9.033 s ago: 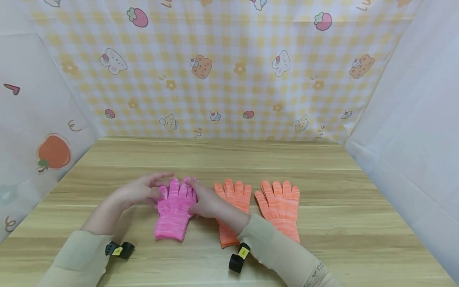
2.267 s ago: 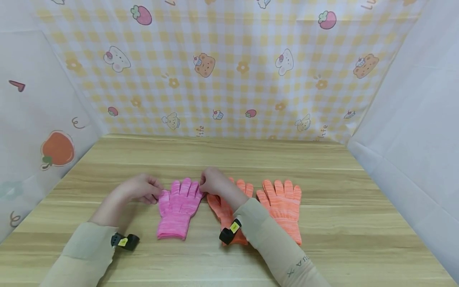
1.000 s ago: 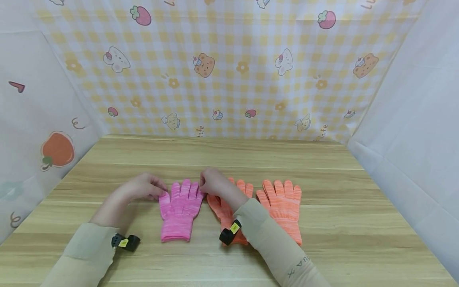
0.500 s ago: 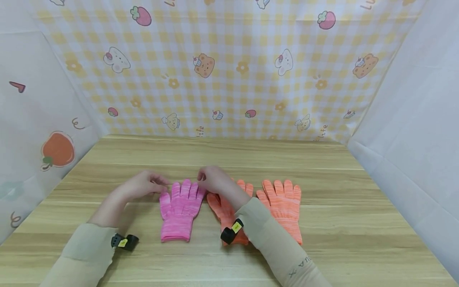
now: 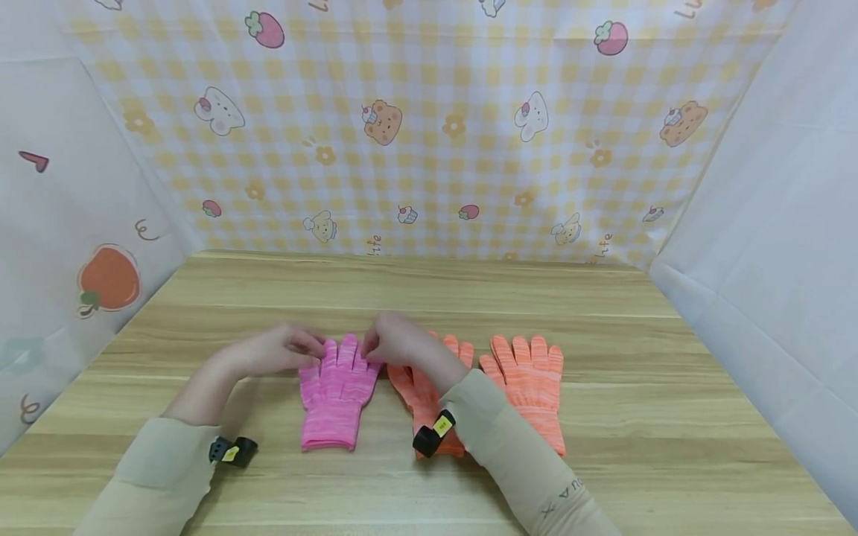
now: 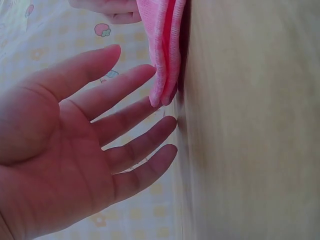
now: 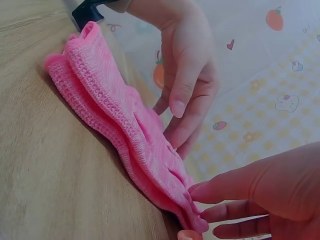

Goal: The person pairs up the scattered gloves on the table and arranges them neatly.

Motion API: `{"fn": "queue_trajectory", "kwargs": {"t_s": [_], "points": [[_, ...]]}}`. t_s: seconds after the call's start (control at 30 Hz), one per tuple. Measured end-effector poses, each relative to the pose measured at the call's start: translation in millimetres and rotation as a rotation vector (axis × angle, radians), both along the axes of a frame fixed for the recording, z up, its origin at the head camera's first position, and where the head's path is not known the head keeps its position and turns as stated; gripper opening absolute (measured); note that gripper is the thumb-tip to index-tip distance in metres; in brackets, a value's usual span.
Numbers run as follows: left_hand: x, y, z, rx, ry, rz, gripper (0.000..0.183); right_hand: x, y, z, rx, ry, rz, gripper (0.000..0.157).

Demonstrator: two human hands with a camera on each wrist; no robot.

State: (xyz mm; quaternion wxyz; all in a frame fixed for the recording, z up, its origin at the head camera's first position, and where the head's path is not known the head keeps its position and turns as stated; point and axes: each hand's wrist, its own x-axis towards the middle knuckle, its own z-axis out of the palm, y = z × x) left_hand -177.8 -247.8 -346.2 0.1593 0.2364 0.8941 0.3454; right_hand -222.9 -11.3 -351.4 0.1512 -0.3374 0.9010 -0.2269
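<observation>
A pink knit glove lies flat on the table, its fingers pointing away and its cuff toward the person. Two stacked layers show along its side in the right wrist view. The left hand is over the glove's left fingers; in the left wrist view its fingers are spread and relaxed, with fingertips right at the glove's edge. The right hand pinches the glove's right-hand fingertips, thumb on the upper face and a fingertip at the edge below.
Right of the pink glove lies an orange glove, partly hidden under the right forearm. Another orange glove lies farther right. The wooden table meets a yellow checked cloth at the back. Each wrist wears a small black camera.
The left hand has let go of the glove's thumb and shifted right over its fingers. The right hand has moved slightly left. Since the oldest frame, the pink glove's fingers have been spread apart.
</observation>
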Motion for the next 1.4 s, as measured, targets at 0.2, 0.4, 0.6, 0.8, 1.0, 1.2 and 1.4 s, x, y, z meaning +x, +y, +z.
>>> {"fn": "queue_trajectory", "kwargs": {"t_s": [0.2, 0.4, 0.6, 0.8, 1.0, 1.2, 1.4], "points": [[1.5, 3, 3.2, -0.054, -0.009, -0.067, 0.036, -0.1, 1, -2.1, 0.060, 0.086, 0.056, 0.009], [3.9, 5, 5.5, -0.070, -0.038, -0.067, 0.038, 3.6, 0, -5.9, 0.120, 0.241, 0.094, 0.008], [6.3, 5, 4.9, -0.053, -0.070, -0.057, 0.043, 8.3, -3, -3.7, 0.178, 0.256, 0.072, 0.017], [9.8, 7, 7.3, -0.093, -0.087, -0.067, 0.050, 9.6, -4, -2.7, 0.212, 0.254, 0.060, 0.023], [11.0, 10, 6.3, -0.142, -0.082, -0.062, 0.054, 11.0, -3, -1.0, 0.237, 0.265, 0.052, 0.022], [16.8, 16, 6.4, -0.215, -0.012, -0.044, 0.072, 14.7, -3, 0.4, 0.251, 0.259, 0.048, 0.023], [24.4, 26, 5.4, -0.271, -0.021, -0.010, 0.101, 18.9, -3, 1.2, 0.315, 0.323, 0.085, 0.017]]}}
